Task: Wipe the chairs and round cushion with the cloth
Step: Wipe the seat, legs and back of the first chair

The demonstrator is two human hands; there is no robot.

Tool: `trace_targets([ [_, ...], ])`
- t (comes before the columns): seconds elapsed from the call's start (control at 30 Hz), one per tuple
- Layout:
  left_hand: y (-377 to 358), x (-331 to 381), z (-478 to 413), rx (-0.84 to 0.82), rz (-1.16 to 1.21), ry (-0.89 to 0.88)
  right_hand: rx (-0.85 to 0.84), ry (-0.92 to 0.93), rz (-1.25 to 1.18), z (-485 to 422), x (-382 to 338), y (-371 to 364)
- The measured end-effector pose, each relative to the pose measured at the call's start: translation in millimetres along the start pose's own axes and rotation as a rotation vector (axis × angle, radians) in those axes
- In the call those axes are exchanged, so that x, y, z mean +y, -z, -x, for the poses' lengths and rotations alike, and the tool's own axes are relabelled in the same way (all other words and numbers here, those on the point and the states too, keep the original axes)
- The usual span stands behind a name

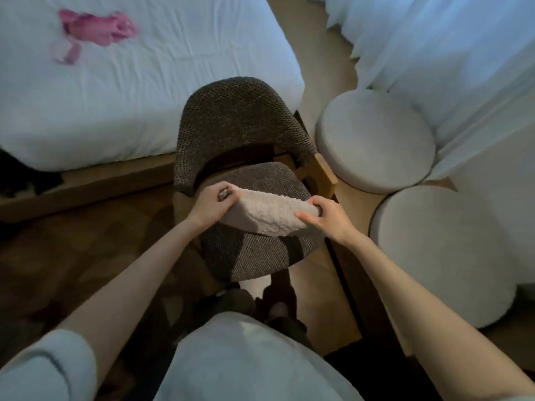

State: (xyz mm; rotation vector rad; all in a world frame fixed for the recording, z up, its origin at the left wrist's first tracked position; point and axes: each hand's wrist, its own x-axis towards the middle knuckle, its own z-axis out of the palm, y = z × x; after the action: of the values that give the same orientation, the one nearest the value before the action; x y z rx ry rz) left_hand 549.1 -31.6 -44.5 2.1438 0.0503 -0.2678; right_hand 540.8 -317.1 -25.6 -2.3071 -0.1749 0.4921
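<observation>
The cloth point(265, 214) is a pale, nubby-textured rag, pulled into a band between both hands and held just over the front half of the chair seat point(260, 256). Can't tell whether its lower edge touches the upholstery. The left hand point(212, 204) grips the cloth's left end, fingers curled round it w/ the knuckles up. The right hand point(327, 217) pinches the right end - thumb along the near side, the other fingers wrapped over the top. Both forearms are bare, reaching in from the bottom corners.

The chair is dark, w/ woven grey-brown fabric and a curved backrest point(237, 117) that wraps round the far side of the seat. A bit of light wooden frame point(325, 169) shows at its right side.

Just right of the chair sits a round cushion point(373, 140), white and thick-edged. A second round cushion point(440, 256) sits nearer the camera, touching the first or very nearly so. White curtains point(434, 39) hang behind them at upper right.

Left of and behind the chair is a bed point(144, 96) w/ a creased white sheet on a wooden base - a crumpled pink fabric item point(98, 27) lies near its far left. The floor point(72, 241) is dark wood on the left, lighter on the right. A pale sleeve point(49, 369) shows at bottom left.
</observation>
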Motion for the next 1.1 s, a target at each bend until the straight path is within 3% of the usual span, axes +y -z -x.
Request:
trace_targets([
  [0.17, 1, -12, 18, 0.204, 0.063, 0.092, 0.020, 0.068, 0.037, -27, -19, -8],
  [0.57, 30, -34, -28, 0.320, 0.094, 0.140, 0.122, 0.187, 0.118, -100, -49, -12],
  [0.9, 58, -41, -166, 0.469, -0.110, 0.085, 0.246, 0.246, 0.198, -247, -65, -4],
  [1.1, 62, -67, -248, 0.437, -0.218, 0.234, 0.144, 0.352, 0.339, -351, -64, -1],
])
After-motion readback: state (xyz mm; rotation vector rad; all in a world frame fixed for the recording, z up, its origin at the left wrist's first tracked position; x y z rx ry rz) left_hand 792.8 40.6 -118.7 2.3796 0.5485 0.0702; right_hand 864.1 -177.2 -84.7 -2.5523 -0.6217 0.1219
